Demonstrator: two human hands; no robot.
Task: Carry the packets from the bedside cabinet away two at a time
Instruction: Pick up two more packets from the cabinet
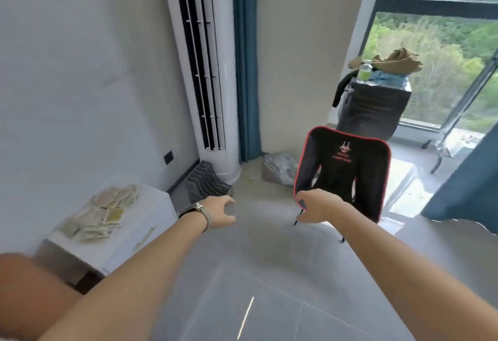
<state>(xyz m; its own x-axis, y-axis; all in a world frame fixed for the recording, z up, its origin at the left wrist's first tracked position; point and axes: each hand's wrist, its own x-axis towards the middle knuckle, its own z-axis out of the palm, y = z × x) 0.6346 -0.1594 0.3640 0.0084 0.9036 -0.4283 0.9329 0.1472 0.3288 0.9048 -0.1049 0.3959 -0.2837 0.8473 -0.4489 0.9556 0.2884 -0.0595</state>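
**Both hands empty and clear of the packets on the cabinet**

The left hand (219, 212) is stretched forward over the grey tiled floor (269, 273), fingers loosely spread and slightly bent, holding nothing. A metal-banded wristwatch (198, 212) sits on that wrist. The right hand (316, 210) is also extended, fingers loosely curled, and grips nothing that can be seen; it appears in front of the lower edge of the black folding chair with red piping (347, 171), but contact with the chair cannot be confirmed. The two hands are held apart, at about the same height in view.

The pale, flat paper packets (102, 212) lie in a loose, overlapping heap on the tabletop of the white bedside cabinet (129, 246), at the lower left against the white wall (67, 71). Motion blur prevents a count. Both hands are well apart from the heap, the left hand being the nearer.

Behind the cabinet stands a tall white floor-standing air conditioner with dark vertical vents (204, 71), and a dark ribbed panel (206, 181) leans at its base. A teal curtain (246, 71) hangs just beside the unit. A crumpled grey plastic bag (279, 169) lies on the floor near the corner. Further back, by the large window (444, 58), a dark suitcase (374, 109) carries a green bottle (364, 71) and a tan cloth (396, 62).
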